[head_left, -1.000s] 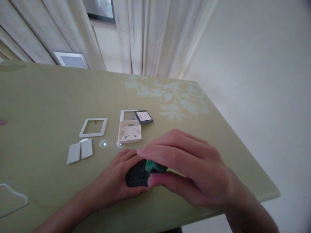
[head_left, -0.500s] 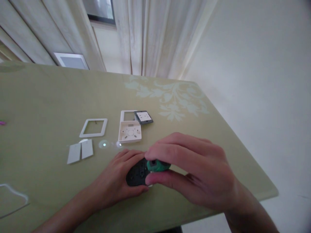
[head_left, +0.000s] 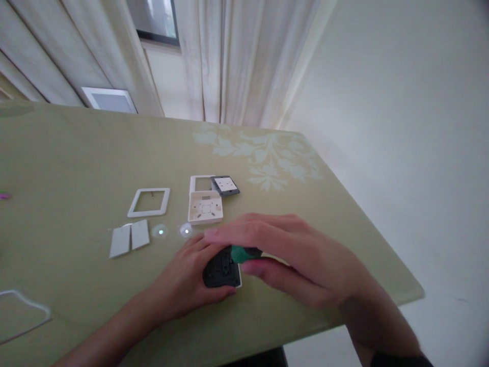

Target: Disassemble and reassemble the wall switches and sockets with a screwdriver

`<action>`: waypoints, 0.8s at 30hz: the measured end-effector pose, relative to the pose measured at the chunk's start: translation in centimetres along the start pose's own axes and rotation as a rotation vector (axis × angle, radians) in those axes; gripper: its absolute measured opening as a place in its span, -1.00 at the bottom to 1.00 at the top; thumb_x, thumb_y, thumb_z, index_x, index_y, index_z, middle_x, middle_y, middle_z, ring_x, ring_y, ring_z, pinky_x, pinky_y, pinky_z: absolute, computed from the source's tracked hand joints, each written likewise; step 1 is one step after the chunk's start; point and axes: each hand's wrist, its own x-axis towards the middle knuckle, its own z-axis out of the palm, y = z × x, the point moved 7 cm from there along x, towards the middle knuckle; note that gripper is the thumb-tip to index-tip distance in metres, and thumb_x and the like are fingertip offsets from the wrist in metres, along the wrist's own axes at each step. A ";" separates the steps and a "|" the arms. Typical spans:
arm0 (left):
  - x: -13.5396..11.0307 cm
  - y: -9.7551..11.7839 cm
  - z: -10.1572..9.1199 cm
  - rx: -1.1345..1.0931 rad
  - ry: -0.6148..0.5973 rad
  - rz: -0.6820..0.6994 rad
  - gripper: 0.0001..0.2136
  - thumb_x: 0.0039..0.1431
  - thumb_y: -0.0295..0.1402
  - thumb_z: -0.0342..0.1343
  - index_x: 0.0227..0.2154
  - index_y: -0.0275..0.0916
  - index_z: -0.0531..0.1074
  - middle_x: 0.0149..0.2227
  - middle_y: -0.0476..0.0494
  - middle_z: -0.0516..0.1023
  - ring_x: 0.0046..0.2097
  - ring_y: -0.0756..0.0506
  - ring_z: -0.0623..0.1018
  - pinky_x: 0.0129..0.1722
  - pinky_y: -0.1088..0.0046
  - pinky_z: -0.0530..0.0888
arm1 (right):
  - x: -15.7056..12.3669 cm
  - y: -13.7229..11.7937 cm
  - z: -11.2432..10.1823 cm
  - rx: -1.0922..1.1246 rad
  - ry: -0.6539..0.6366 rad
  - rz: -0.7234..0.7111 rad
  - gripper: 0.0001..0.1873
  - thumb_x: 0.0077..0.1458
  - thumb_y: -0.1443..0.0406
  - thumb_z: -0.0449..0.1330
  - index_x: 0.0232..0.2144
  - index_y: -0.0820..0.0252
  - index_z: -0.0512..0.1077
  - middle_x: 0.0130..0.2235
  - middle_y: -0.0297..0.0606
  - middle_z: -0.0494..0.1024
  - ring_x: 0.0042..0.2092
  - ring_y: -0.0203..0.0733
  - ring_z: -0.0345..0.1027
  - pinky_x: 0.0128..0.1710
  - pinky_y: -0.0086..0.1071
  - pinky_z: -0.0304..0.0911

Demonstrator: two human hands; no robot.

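Note:
My left hand (head_left: 187, 278) is closed round the near-left side of a dark switch module (head_left: 219, 272), thumb along its near edge and fingers at the far side. A white edge shows at the module's right side. In my right hand (head_left: 290, 260) is a screwdriver (head_left: 242, 254) with a green and black handle, pinched between thumb and fingers above the module's right part. The screwdriver's tip is hidden. Beyond the hands stands an open white wall box (head_left: 206, 208), and a grey socket module with a white face (head_left: 225, 184) leans on a white frame behind it.
Another white frame (head_left: 167, 201) lies to the left, with two white switch covers (head_left: 120, 242) in front of it. A white cable-like loop (head_left: 28, 299) is at the far left. The table's right edge (head_left: 367, 219) runs near the wall, and curtains (head_left: 252, 61) hang behind.
My right hand has turned round the screwdriver handle, its fingers now reaching further left and the thumb shifted right. More of the switch module shows. My left hand keeps its hold.

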 end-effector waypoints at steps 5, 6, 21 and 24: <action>0.2 0.0 0.1 0.053 0.038 0.036 -0.35 0.15 -0.18 0.47 0.29 -0.02 0.45 0.23 -0.17 0.63 0.18 -0.42 0.62 0.26 -0.12 0.53 | 0.1 -0.1 0.0 -0.166 0.087 0.099 -0.80 0.55 0.27 0.19 0.10 0.22 0.50 0.00 -0.19 0.70 -0.02 -0.26 0.57 0.00 -0.44 0.40; 0.3 0.1 0.1 0.059 0.050 0.042 -0.34 0.13 -0.18 0.48 0.29 -0.05 0.45 0.21 -0.19 0.64 0.17 -0.42 0.62 0.26 -0.12 0.53 | 0.0 -0.2 0.1 -0.238 0.114 0.116 -0.80 0.55 0.25 0.19 0.09 0.23 0.49 -0.04 -0.20 0.70 -0.07 -0.26 0.57 -0.05 -0.45 0.39; 1.2 0.1 0.0 0.029 0.031 0.028 -0.42 0.09 -0.10 0.52 0.15 -0.16 0.59 0.19 -0.28 0.67 0.18 -0.44 0.61 0.22 -0.05 0.53 | 3.5 -2.5 2.9 -1.096 -0.907 -0.305 -0.72 0.40 0.47 0.16 -0.37 0.18 0.55 -0.41 -0.31 0.53 -0.42 -0.21 0.35 -0.48 -0.22 -0.16; 1.2 0.0 0.1 0.033 0.023 0.010 -0.35 0.10 -0.07 0.51 0.23 -0.19 0.56 0.21 -0.29 0.66 0.20 -0.45 0.60 0.26 -0.08 0.50 | 4.7 -1.4 2.8 -1.099 -0.980 -0.105 -0.81 0.35 0.36 0.33 -0.37 0.17 0.60 -0.47 -0.29 0.56 -0.41 -0.20 0.41 -0.43 -0.29 -0.06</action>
